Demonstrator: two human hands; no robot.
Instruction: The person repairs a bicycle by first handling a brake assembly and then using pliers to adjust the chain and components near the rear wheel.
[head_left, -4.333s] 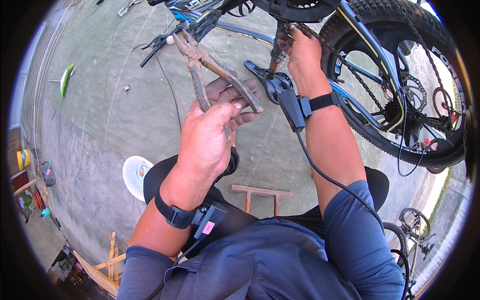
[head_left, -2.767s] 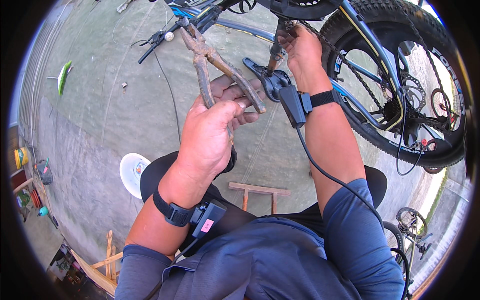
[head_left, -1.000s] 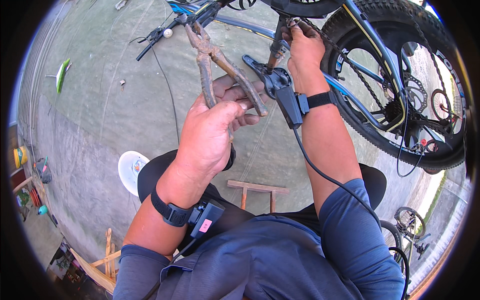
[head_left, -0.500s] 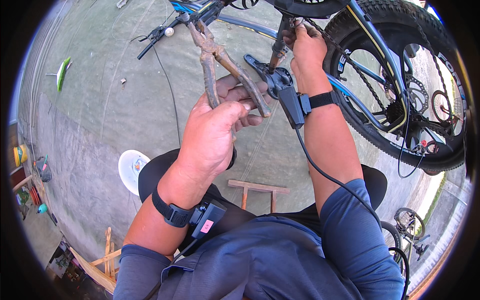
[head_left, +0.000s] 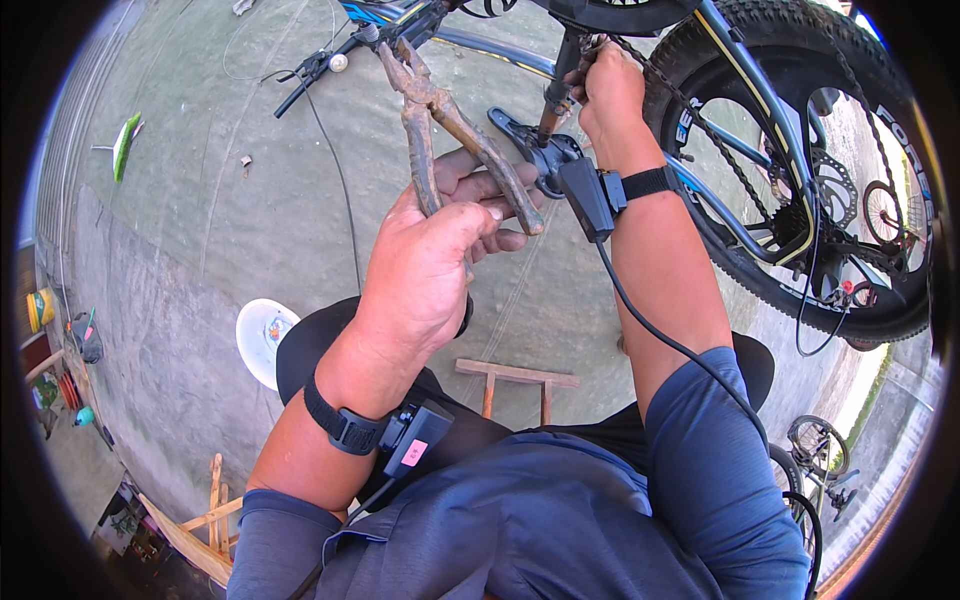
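My left hand (head_left: 425,255) is closed on the handles of rusty pliers (head_left: 430,97). Their handles are spread apart, and the jaws point up and away from me. At the far side, my right hand (head_left: 615,88) is closed, with its fingers bent in beside the dark post (head_left: 562,85) and near the chain (head_left: 690,110) of a bicycle. What those fingers grip is hidden. A dark saddle-like part (head_left: 550,158) sits at the lower end of the post, partly behind the device on my right wrist. The bicycle's blue-black frame (head_left: 745,70) passes to the right of that hand.
A rear wheel (head_left: 680,45) with a knobbly tyre stands at the right. A handlebar (head_left: 318,70) and cable lie far left. Near my left knee is a white bowl (head_left: 252,350) with small things inside. A wooden stool (head_left: 518,373) stands between my knees; another bicycle (head_left: 820,450) is lower right.
My right hand has turned slightly at the post, and its wrist and forearm have shifted a little to the right. The left hand and pliers are almost unmoved.
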